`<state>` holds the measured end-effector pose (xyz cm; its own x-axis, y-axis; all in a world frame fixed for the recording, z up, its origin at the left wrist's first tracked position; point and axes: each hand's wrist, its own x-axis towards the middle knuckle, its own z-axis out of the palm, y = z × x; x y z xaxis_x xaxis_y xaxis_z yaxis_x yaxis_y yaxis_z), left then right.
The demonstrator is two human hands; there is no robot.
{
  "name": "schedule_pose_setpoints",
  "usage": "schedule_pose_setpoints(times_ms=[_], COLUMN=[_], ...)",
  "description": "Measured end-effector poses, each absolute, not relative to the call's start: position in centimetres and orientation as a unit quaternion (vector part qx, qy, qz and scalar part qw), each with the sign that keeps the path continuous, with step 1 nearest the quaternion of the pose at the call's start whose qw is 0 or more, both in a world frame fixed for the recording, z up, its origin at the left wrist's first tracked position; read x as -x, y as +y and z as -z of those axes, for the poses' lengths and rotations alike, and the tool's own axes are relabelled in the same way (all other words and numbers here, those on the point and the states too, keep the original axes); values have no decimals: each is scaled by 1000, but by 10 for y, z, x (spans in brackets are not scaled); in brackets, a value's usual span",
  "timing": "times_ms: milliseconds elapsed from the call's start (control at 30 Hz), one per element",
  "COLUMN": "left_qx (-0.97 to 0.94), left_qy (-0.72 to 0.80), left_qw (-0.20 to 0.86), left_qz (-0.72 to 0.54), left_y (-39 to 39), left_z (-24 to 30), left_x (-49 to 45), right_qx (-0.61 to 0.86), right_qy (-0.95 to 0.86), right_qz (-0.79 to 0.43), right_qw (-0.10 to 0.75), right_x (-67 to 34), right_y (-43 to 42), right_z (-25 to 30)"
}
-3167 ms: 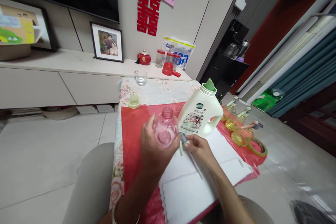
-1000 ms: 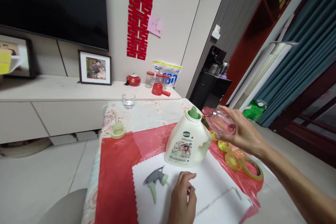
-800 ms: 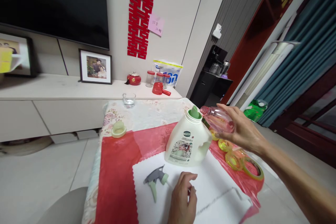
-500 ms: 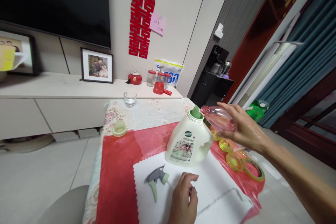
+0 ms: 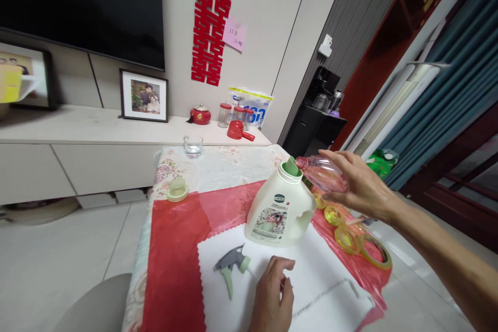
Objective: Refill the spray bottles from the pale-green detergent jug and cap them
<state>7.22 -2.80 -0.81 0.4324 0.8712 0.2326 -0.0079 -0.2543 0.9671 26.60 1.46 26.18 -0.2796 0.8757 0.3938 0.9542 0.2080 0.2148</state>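
My right hand (image 5: 360, 181) is closed around a clear pinkish plastic bottle (image 5: 324, 172). The bottle lies nearly level, its red threaded neck right by the green pouring spout (image 5: 291, 167) of a cream detergent jug (image 5: 280, 210); I cannot tell whether they touch. The jug stands upright and uncapped. In front of it, my left hand (image 5: 273, 290) rests on a white cloth (image 5: 322, 280), fingers loosely curled and apart, apparently empty. Just left of that hand lies a grey and green trigger sprayer head (image 5: 232, 264), its thin tube partly behind the fingers.
A pale green cap (image 5: 177, 190) sits on red plastic sheeting (image 5: 175, 264). Farther back stands a glass cup (image 5: 193, 147). Yellow tape rolls (image 5: 347, 239) line the table's right side. Beyond are a white cabinet (image 5: 89, 127) with jars (image 5: 223, 115) and a red scoop (image 5: 235, 130).
The pink bottle and my right hand have shifted very slightly left, bringing the bottle's neck closer to the spout. My left hand has stayed in place.
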Motion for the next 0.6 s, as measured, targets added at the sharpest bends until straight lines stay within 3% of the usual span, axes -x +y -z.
schedule_pose_setpoints(times_ms=[600], left_qx=[-657], left_qy=[326], left_qw=[529], left_qz=[-426], left_y=[-28], left_z=[2], left_x=[-71], right_qx=[599], right_qy=[-774], right_qz=[196], right_qw=[61], right_x=[-259], right_y=[14], right_z=[-275])
